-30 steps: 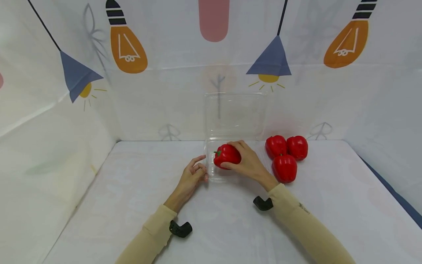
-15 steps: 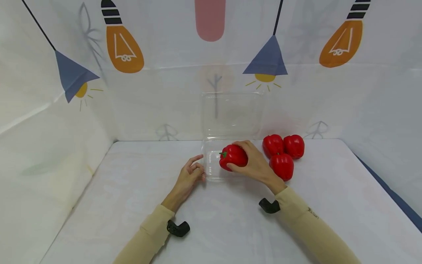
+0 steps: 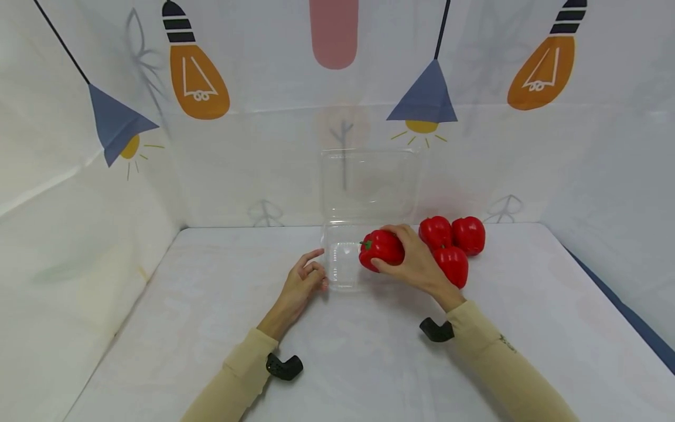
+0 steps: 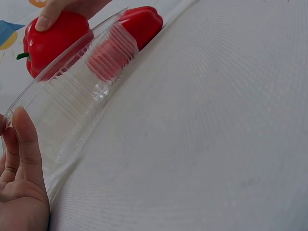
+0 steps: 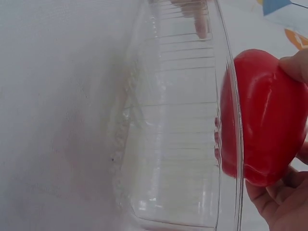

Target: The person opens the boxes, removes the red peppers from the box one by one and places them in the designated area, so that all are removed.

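Note:
A clear plastic clamshell box [image 3: 343, 281] stands on the white table with its lid [image 3: 371, 181] raised at the back. My right hand [image 3: 413, 261] grips a red bell pepper [image 3: 384, 249] over the right part of the box, green stem towards the left. In the right wrist view that pepper [image 5: 267, 115] is at the box's rim, thumb on one side and fingers on the other. My left hand [image 3: 300, 287] holds the left rim of the box, index finger stretched forward. The left wrist view has its fingertips [image 4: 24, 122] against the rim.
Red bell peppers stand grouped to the right of the box: one at the back left [image 3: 435, 230], one at the back right [image 3: 469, 234] and one in front [image 3: 452, 265]. A patterned white sheet [image 3: 263, 146] hangs behind the table.
My right hand has moved to the right with the bell pepper, from the box's middle towards its right side. The left hand stays at the rim. The head view has shifted slightly.

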A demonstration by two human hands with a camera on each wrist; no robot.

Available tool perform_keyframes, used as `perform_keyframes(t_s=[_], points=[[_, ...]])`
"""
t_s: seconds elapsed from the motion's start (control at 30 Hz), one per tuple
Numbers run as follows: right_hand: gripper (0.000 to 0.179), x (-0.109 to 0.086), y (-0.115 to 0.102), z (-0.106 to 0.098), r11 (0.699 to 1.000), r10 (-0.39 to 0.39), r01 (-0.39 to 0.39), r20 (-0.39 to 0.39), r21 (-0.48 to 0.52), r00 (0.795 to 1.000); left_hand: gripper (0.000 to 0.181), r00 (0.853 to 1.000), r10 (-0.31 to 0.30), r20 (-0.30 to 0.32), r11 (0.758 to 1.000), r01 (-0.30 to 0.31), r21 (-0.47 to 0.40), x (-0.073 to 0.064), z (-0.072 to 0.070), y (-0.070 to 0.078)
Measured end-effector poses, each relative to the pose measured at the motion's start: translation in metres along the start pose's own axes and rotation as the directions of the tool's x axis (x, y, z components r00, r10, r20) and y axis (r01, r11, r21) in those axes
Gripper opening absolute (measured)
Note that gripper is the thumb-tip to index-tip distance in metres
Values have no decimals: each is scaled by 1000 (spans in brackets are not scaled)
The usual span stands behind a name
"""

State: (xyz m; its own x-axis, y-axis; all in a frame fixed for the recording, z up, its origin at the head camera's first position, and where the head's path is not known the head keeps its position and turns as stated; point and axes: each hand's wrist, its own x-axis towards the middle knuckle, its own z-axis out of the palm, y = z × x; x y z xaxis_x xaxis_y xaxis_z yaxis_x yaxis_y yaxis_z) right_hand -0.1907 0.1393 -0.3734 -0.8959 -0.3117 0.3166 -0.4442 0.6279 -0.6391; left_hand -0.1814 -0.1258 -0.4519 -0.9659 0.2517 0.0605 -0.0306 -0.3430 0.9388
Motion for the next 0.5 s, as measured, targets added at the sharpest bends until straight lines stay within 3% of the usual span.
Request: perform_keyframes(t_s=[0.5], points=[[72,-9,4,-9,1000,-8,8,-35,-15,999,54,1000,0,11,1000,0,10,-1,0,3]])
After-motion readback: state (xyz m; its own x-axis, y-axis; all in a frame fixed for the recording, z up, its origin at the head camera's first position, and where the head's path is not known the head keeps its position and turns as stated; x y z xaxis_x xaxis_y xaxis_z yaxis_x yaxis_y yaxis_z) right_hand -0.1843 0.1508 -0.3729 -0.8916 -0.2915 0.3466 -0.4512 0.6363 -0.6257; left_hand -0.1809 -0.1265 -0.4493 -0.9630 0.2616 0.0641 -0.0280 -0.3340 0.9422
